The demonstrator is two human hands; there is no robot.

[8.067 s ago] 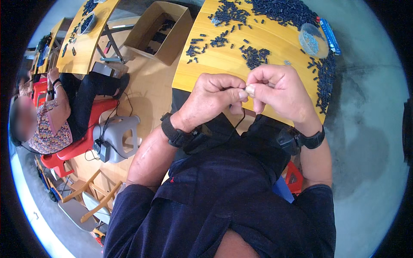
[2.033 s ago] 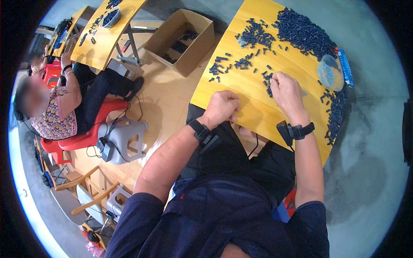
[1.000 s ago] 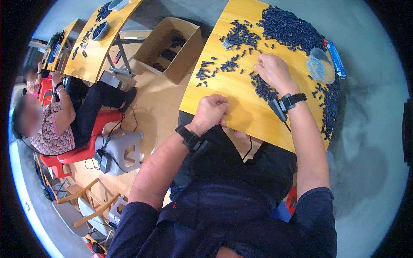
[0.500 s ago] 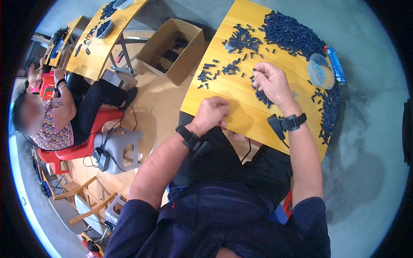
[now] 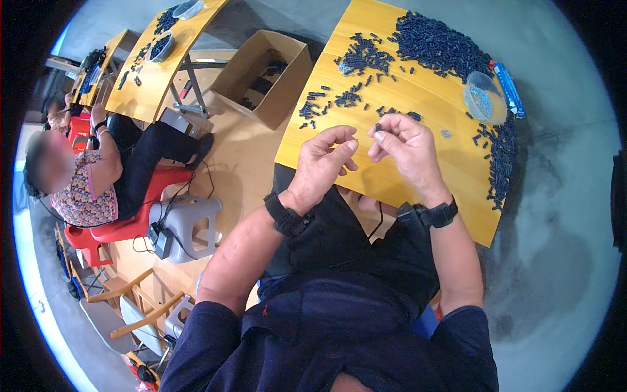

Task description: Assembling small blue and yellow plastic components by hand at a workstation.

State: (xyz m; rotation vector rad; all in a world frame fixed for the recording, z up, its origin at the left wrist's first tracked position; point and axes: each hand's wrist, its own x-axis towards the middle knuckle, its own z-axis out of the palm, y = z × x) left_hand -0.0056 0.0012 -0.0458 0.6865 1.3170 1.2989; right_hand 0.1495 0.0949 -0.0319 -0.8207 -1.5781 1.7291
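My right hand (image 5: 408,153) pinches a small black plastic part (image 5: 378,128) between thumb and fingertips above the near part of the yellow table (image 5: 392,179). Facing it, a short gap away, my left hand (image 5: 321,163) has bent fingers, its thumb and forefinger apart; I see nothing in it. Just beyond the hands lies a small group of black parts (image 5: 398,114), partly covered by my right hand. More such parts (image 5: 348,96) are scattered to the far left, and a large pile (image 5: 444,49) covers the far edge.
At the right, a clear tub (image 5: 484,98) with small light-blue pieces stands beside a blue box (image 5: 509,89). Black parts (image 5: 500,166) line the right edge. A cardboard box (image 5: 261,78) stands on the floor at left. Another person (image 5: 85,176) sits at a table farther left.
My right hand has drawn back toward me from the parts group, carrying a black part. My left hand has turned, and its thumb and forefinger have parted. The hands are closer together.
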